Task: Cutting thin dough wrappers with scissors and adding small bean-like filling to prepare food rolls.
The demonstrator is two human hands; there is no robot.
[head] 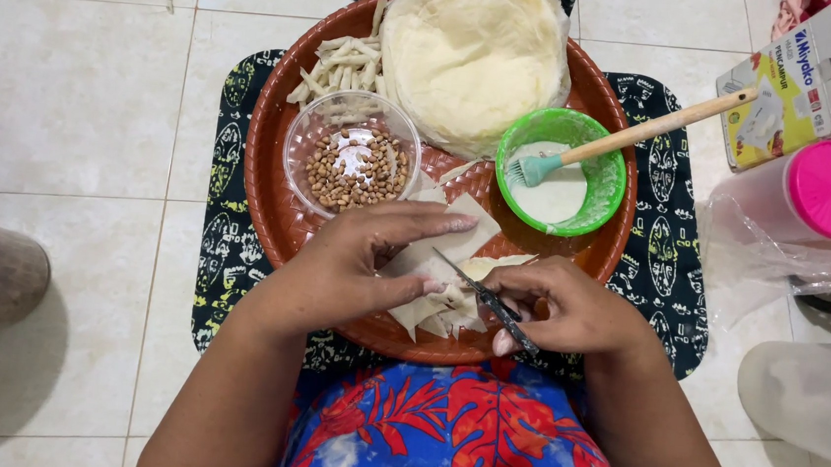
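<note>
Nearest to me I see a blue and red flowered lap, cut off by the bottom edge. Just above it my right hand (568, 310) is closed around a small dark knife (484, 298), its blade slanting up-left across a pale pastry sheet (448, 266). My left hand (354, 258) lies flat and open on that sheet, fingers stretched over it, hiding much of it, so I cannot make out its full shape. The sheet lies on the near part of a round reddish-brown tray (274, 212), which rests on a black patterned mat (664, 273) over pale floor tiles.

Further in on the tray stand a clear bowl of brown nuts (352, 164) on the left and a green bowl (601, 194) of white paste on the right, with a wooden-handled brush (631, 137) leaning out of it. Behind them lie pale cut strips (340, 65) and a stack of round wrappers (474, 50) in clear plastic.

To the right, off the mat, I see a pink-lidded clear container (829, 192), a white, yellow and green carton (807, 86) lying tilted, and a clear tub (813, 393) partly cut off. A greyish shape at the left edge is too cropped to identify.
</note>
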